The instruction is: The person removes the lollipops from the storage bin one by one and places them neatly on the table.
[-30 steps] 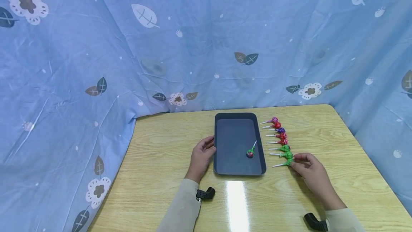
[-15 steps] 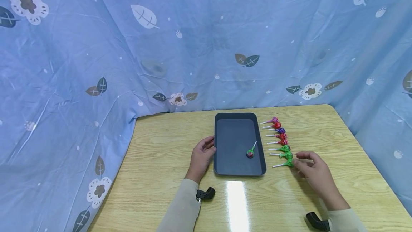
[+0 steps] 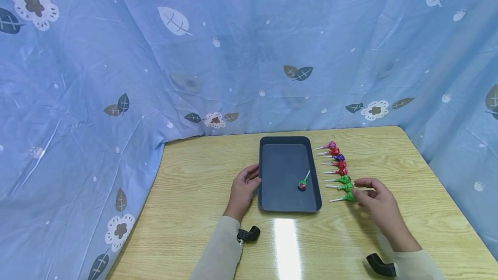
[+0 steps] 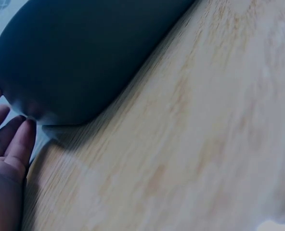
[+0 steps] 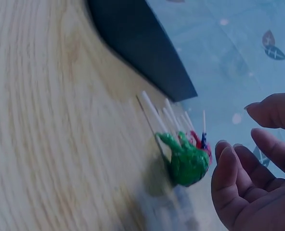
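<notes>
My left hand touches the left side of a dark grey tray, its fingertips against the outer wall in the left wrist view. A green-and-red lollipop lies inside the tray towards the right. To the tray's right, several wrapped lollipops form a row, sticks pointing left. My right hand is at the row's near end, beside the green lollipops. In the right wrist view, its loosely bent fingers stand apart from the nearest green lollipop, holding nothing.
Farther up the row are red lollipops, a purple lollipop and a pink lollipop. A blue patterned curtain hangs behind the wooden table. Black wrist devices are worn on both arms.
My right hand draws slightly right, away from the nearest green lollipop, then shifts a little up and left along the row's head end. The left hand, tray and lollipops stay put.
</notes>
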